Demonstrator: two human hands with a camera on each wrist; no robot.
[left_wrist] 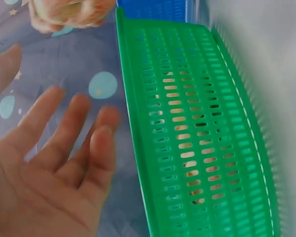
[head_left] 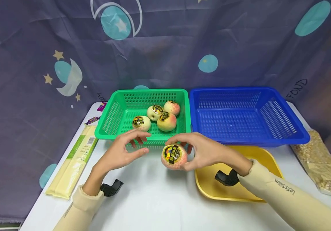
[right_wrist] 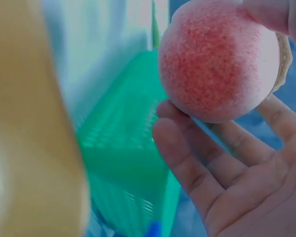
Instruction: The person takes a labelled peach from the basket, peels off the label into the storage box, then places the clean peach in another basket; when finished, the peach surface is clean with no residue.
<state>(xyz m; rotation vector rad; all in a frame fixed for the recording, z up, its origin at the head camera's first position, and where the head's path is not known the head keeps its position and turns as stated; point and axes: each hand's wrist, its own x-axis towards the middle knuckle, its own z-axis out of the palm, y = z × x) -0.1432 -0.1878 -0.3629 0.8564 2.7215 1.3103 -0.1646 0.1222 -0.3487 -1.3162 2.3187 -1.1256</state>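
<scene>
A pale pink peach point(head_left: 173, 157) with a black and gold sticker is gripped between the thumb and fingers of my right hand point(head_left: 203, 150), above the table just in front of the green basket. Its red-blushed side shows in the right wrist view point(right_wrist: 212, 64). My left hand point(head_left: 125, 150) hovers to the left of it, fingers loosely bent and apart, holding nothing. Several more stickered peaches point(head_left: 166, 122) lie inside the green basket point(head_left: 114, 128). In the left wrist view the left palm point(left_wrist: 44, 187) faces the basket's slotted side without touching it.
Right of the green basket stands a blue basket point(head_left: 229, 128) with nothing in it. A yellow tray point(head_left: 240, 195) sits in front of that, under my right forearm. Flat packaged noodles point(head_left: 73, 163) and small wrapped sweets point(head_left: 92, 120) lie left; a bag of grains point(head_left: 321, 163) lies right.
</scene>
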